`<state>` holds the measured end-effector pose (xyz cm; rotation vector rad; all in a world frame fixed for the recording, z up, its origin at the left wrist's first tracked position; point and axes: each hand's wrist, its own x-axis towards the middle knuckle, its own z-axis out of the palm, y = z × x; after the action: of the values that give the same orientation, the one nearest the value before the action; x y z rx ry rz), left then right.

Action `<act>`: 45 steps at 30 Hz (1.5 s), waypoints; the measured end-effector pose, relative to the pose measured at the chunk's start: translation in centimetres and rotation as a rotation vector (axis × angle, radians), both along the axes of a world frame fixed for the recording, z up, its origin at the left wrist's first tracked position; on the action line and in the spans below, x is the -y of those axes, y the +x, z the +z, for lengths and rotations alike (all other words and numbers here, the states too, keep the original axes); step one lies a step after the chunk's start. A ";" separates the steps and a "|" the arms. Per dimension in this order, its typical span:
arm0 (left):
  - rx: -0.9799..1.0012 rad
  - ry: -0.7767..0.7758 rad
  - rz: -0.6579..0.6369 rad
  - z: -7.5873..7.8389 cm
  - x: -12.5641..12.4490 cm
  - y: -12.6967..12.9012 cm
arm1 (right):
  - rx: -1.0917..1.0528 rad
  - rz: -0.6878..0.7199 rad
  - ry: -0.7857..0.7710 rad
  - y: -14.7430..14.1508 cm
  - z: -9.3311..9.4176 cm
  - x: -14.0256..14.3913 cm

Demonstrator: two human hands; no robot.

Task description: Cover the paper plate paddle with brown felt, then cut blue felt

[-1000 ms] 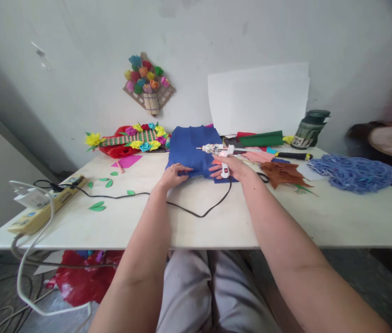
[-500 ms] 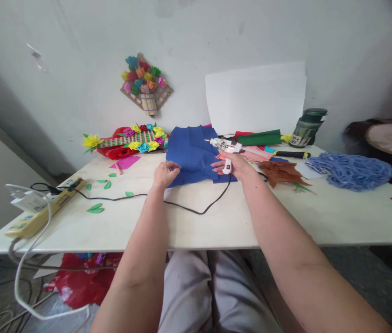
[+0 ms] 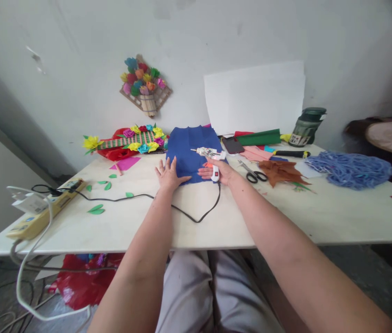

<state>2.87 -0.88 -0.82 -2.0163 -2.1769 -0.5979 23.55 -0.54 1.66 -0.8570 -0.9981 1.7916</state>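
A sheet of blue crepe paper (image 3: pixel 191 141) lies creased on the table in front of me. My left hand (image 3: pixel 168 175) is flat with fingers spread at the paper's lower left edge, the thumb lying over it. In my right hand (image 3: pixel 224 172) is a white hot glue gun (image 3: pixel 216 173), its nozzle pointing left above the paper. The fingers of that hand stretch out under the gun, and its handle rests against the palm. From the handle a black cord (image 3: pixel 198 221) runs left across the table, passing by my left wrist.
Scissors (image 3: pixel 253 175), brown paper (image 3: pixel 281 171) and blue yarn (image 3: pixel 350 170) lie to the right, with a dark green jar (image 3: pixel 307 127) behind. On the left are green paper leaves (image 3: pixel 96 209), a power strip (image 3: pixel 48 210) and a paper-flower piece (image 3: pixel 126 140).
My left hand has opened from a pinch and spread onto the paper's edge. My right hand has moved left and slightly down with the glue gun, uncovering the scissors.
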 end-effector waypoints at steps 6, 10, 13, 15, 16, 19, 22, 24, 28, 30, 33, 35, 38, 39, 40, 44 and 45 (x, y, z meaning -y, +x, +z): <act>0.092 -0.128 0.118 0.1 -0.1 0.0 | 0.051 -0.032 -0.013 0.0 -0.2 -0.1; 0.131 -0.209 0.141 0.2 -0.3 -0.9 | 0.079 -0.027 0.024 0.2 -0.4 -0.4; 0.177 -0.220 0.153 0.3 -0.3 -1.5 | 0.097 -0.038 0.062 0.6 -0.5 -0.5; 0.198 -0.167 0.165 0.4 -0.3 -1.6 | 0.080 -0.057 0.082 0.8 -0.4 -0.5; 0.194 -0.129 0.167 0.5 -0.3 -1.4 | 0.064 -0.068 0.089 0.9 -0.3 -0.5; 0.125 -0.034 0.160 0.6 -0.1 -0.6 | 0.014 -0.089 0.099 0.8 -0.2 -0.5; 0.067 0.006 0.160 0.5 0.1 0.2 | -0.031 -0.070 0.115 0.2 -0.3 -0.5; 0.044 0.018 0.153 0.4 0.2 0.5 | -0.047 -0.050 0.124 -0.2 -0.5 -0.6; 0.021 -0.003 0.135 0.2 0.1 0.6 | -0.031 -0.028 0.106 -0.7 -0.7 -0.6; 0.025 -0.027 0.144 0.2 0.1 0.6 | 0.003 -0.030 0.078 -0.8 -0.9 -0.6; 0.040 -0.055 0.152 0.2 0.2 0.5 | 0.053 -0.035 0.055 -0.8 -1.0 -0.6; 0.056 -0.069 0.149 0.3 0.2 0.4 | 0.059 -0.032 0.072 -0.8 -1.0 -0.6; 0.068 -0.086 0.149 0.2 0.2 0.1 | 0.055 -0.025 0.102 -1.0 -0.9 -0.5; 0.071 -0.094 0.152 0.2 0.2 0.0 | 0.063 -0.023 0.100 -1.1 -0.9 -0.4; 0.073 -0.105 0.154 0.2 0.1 -0.1 | 0.077 -0.020 0.091 -1.1 -0.9 -0.4; 0.102 -0.133 0.161 0.2 0.0 -0.1 | 0.129 -0.025 0.092 -1.2 -1.0 -0.4; 0.110 -0.124 0.162 0.3 0.1 0.0 | 0.133 -0.039 0.109 -1.1 -1.0 -0.4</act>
<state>2.86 -0.95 -0.57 -1.8788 -2.4694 -0.5786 22.42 -0.11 0.70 -0.9299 -1.1458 1.6487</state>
